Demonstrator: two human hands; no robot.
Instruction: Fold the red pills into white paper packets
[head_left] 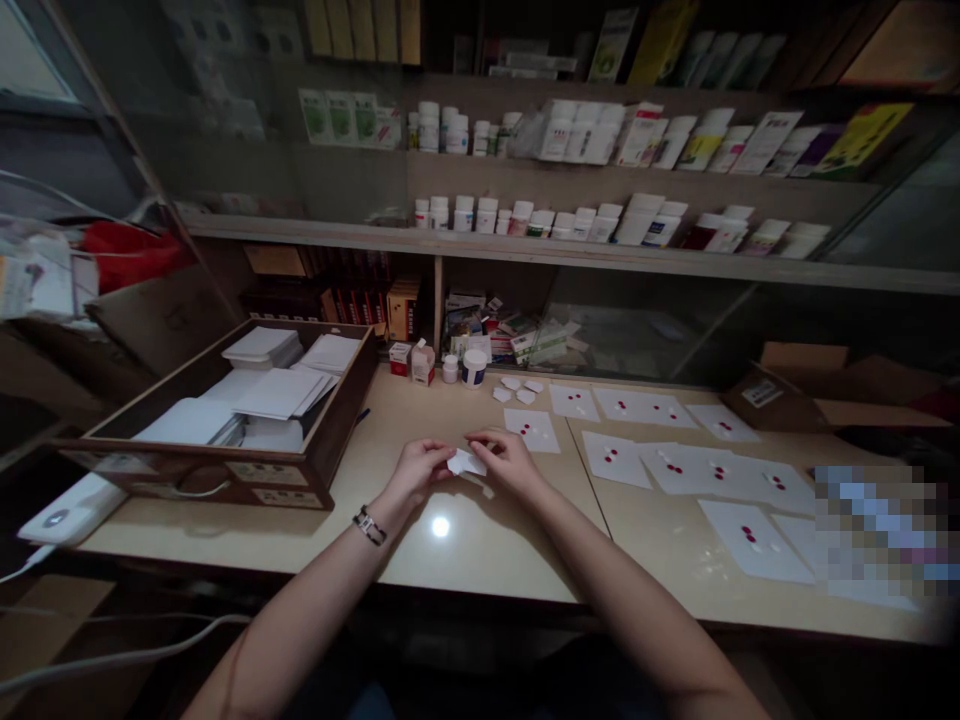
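Note:
Both of my hands meet over the middle of the beige counter (480,540). My left hand (417,470) and my right hand (504,456) pinch a small folded white paper packet (465,463) between their fingertips, just above the counter. A bracelet sits on my left wrist. To the right lie several flat white paper squares (615,458) bearing small red and white pills. One such square (531,430) lies just beyond my right hand. A few folded packets (517,388) rest further back.
An open wooden box (330,440) holding stacks of white paper stands at the left. Small bottles (474,367) and cartons stand at the back of the counter. Shelves of medicine bottles (600,222) rise behind. A cardboard box (795,395) sits at the right.

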